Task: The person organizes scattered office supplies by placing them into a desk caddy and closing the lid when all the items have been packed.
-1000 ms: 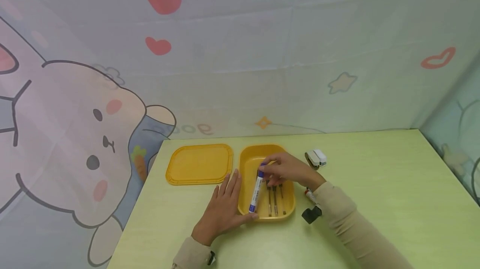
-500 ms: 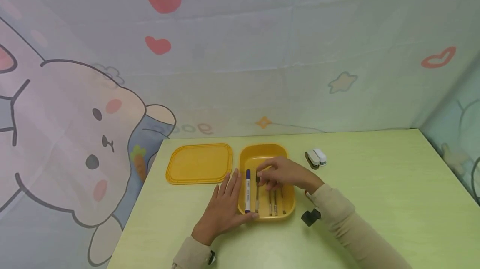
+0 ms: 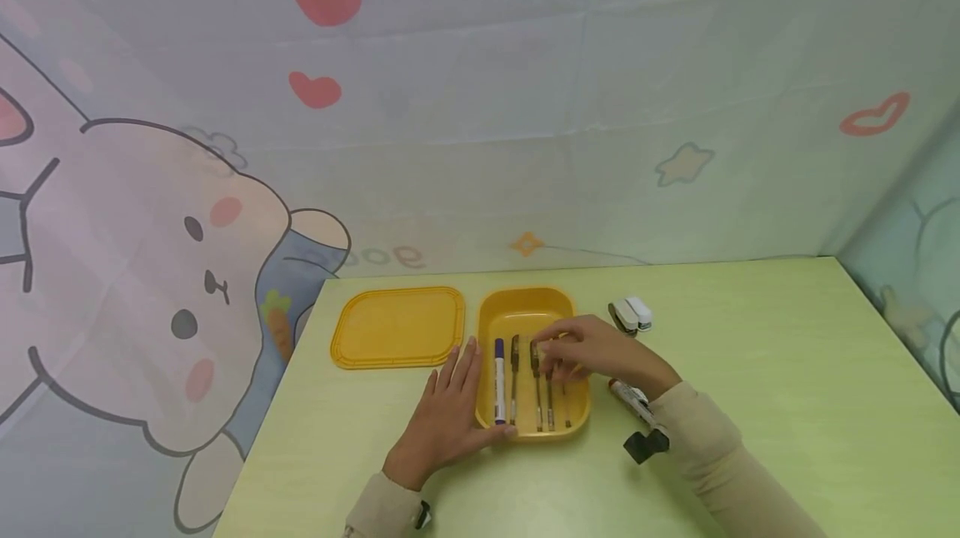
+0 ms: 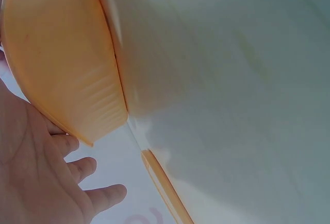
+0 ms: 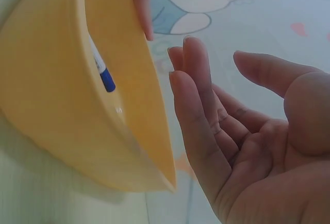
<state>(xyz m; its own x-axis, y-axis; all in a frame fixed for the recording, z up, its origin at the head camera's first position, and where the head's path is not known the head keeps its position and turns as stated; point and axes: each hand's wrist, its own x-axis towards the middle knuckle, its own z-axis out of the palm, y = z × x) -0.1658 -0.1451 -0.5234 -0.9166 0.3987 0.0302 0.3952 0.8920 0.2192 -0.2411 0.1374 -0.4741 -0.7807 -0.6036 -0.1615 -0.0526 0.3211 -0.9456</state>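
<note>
A yellow box (image 3: 528, 298) stands on the table, with a blue-capped white marker (image 3: 499, 381) along its left side. To the right of the marker lie several dark-capped pens (image 3: 514, 371), some partly covered by my right hand (image 3: 600, 352). That hand hovers over the box's right side; in the right wrist view its thumb and fingers are apart, holding nothing. My left hand (image 3: 444, 425) lies along the box's left edge with fingers extended, and its thumb reaches to the front rim. In the left wrist view its fingers touch the outer rim of the box.
Left of the box lies a flat yellow lid (image 3: 397, 327). A white stapler (image 3: 632, 314) sits behind my right hand. Another marker (image 3: 632, 399) lies by my right wrist, partly under the sleeve. A printed cloth (image 3: 480, 105) hangs behind the table.
The blue-capped marker was let go inside the box at the left. My right hand has then drawn back to the right, uncovering more pens. The left hand has stayed put.
</note>
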